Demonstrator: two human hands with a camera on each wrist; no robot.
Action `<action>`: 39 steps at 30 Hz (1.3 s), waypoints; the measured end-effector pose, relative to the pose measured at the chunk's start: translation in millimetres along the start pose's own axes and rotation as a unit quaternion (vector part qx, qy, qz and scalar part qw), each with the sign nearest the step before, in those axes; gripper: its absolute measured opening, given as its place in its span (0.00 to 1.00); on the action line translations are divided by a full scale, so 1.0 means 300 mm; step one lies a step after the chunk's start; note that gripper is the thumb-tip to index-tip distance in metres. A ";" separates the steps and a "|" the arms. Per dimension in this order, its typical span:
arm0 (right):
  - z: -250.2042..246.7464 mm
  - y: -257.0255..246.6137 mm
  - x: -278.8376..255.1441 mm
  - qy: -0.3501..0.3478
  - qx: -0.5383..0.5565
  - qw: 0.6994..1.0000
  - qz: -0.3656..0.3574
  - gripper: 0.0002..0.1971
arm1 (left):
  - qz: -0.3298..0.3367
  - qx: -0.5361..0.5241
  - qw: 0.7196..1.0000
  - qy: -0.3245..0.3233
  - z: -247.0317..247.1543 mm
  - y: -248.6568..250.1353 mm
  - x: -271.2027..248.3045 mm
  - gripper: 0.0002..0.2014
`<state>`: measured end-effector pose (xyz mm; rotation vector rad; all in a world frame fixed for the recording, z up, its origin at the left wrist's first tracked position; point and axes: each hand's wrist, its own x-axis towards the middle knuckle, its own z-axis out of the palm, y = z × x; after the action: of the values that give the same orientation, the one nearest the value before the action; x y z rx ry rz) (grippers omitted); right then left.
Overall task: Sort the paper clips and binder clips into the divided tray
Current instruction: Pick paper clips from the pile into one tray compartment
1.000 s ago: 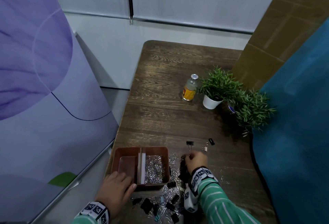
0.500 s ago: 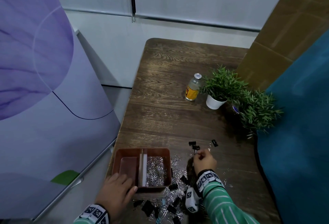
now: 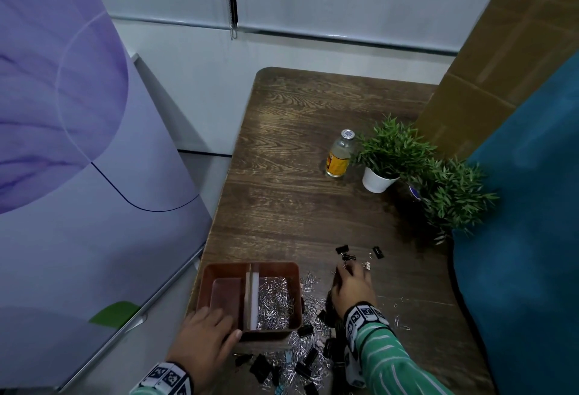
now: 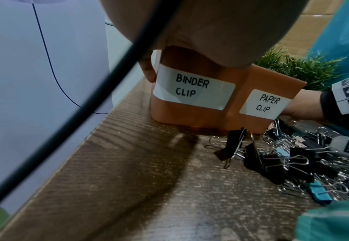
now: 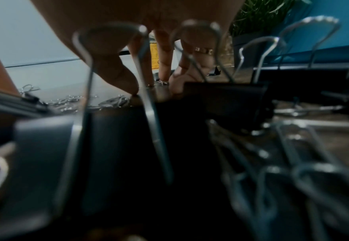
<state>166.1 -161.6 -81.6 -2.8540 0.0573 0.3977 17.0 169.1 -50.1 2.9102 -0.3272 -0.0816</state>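
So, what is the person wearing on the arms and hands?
Both wrists carry white bands printed with black square marker codes. The right hand has a gold ring on one finger and a green sleeve with thin white stripes. A black cable runs past the left hand.

Tray (image 4: 192,114) labels read "BINDER CLIP", "PAPER CLIP"

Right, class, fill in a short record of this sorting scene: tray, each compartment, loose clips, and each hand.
tray: brown divided tray near the table's front left edge
left compartment: labelled BINDER CLIP, nothing visible inside
right compartment: labelled PAPER CLIP, holds silver paper clips
loose clips: mixed pile in front of and right of tray
left hand: holds tray's front left corner
right hand: fingers down on the table among scattered clips; grip unclear
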 end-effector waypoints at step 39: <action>-0.037 0.110 0.030 -0.038 0.205 0.978 -0.007 0.34 | 0.003 -0.007 1.000 0.007 0.003 -0.001 0.001 0.15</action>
<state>175.2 -196.3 -82.0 -2.4289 0.0920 0.4349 17.1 169.2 -51.1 2.8948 -0.3304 -0.0631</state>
